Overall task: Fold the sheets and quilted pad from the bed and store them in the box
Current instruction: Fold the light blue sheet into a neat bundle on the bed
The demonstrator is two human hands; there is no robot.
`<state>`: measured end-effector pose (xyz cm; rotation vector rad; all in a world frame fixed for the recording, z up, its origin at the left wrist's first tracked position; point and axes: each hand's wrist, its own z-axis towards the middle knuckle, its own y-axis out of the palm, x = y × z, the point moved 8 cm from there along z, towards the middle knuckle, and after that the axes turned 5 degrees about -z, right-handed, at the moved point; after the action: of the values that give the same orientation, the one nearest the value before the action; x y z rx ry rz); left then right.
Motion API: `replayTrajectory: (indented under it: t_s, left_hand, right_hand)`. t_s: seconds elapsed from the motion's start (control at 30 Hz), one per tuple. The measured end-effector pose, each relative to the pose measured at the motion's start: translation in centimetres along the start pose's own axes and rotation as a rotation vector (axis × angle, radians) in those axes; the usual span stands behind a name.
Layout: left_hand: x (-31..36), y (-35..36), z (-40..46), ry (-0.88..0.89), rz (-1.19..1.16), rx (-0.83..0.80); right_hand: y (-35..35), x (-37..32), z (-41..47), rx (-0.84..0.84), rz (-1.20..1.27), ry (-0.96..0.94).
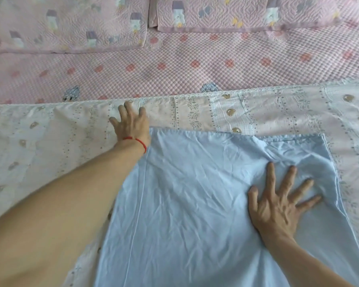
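A pale blue sheet (pixel 184 204), folded and creased, lies in front of me on top of a pink-and-white patterned sheet (pixel 257 112) with small bears and a lace edge. My right hand (pixel 278 204) presses flat on the blue sheet near its right edge, fingers spread. My left hand (pixel 131 123), a red string on its wrist, rests flat on the patterned sheet just beyond the blue sheet's far left corner. Under both sheets, a pink quilted pad (pixel 174 65) with red flowers covers the bed.
Two pink quilted pillows (pixel 71 23) (pixel 247 13) lie side by side at the head of the bed. No box is in view.
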<state>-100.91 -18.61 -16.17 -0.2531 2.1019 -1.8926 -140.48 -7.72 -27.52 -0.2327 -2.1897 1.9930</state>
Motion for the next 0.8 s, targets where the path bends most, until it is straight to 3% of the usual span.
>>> replayTrajectory:
  t_s: [0.07,0.13,0.2,0.37,0.43,0.5,0.57,0.67,0.73,0.8]
  left_hand:
    - [3.3,1.3,-5.7,0.029,-0.152,0.131]
    - [6.8,4.6,-10.2,0.115,-0.236,0.036]
    - [8.1,8.4,-11.3,0.068,-0.25,-0.07]
    - [8.4,11.3,-10.3,0.02,-0.201,0.007]
    - [8.5,11.5,-10.5,0.02,-0.194,0.04]
    - [8.4,11.7,-10.2,0.023,-0.194,0.046]
    - [8.5,11.8,-10.1,0.033,-0.202,0.07]
    - [8.5,11.6,-10.0,0.033,-0.217,0.103]
    - [8.6,11.4,-10.1,0.04,-0.224,0.108]
    - [8.5,11.5,-10.1,0.04,-0.23,0.104]
  right_hand:
    - [0.1,0.1,0.1,-0.002,-0.015,-0.005]
    - [0.1,0.0,0.1,0.004,-0.02,0.003]
    - [-0.1,-0.3,0.0,-0.004,-0.021,0.004]
    - [-1.2,-0.1,-0.3,0.016,0.009,-0.01]
    - [-3.3,-0.1,1.4,0.119,0.111,-0.075]
    - [-5.8,-0.5,5.3,0.214,0.168,-0.259]
    - [-7.1,-0.4,10.7,0.082,0.1,-0.438]
    - [-7.6,1.1,16.8,-0.316,-0.166,-0.511]
    - [-9.2,1.9,18.4,-0.36,-0.271,-0.499]
    - [-10.6,2.1,19.7,-0.285,-0.243,-0.433]
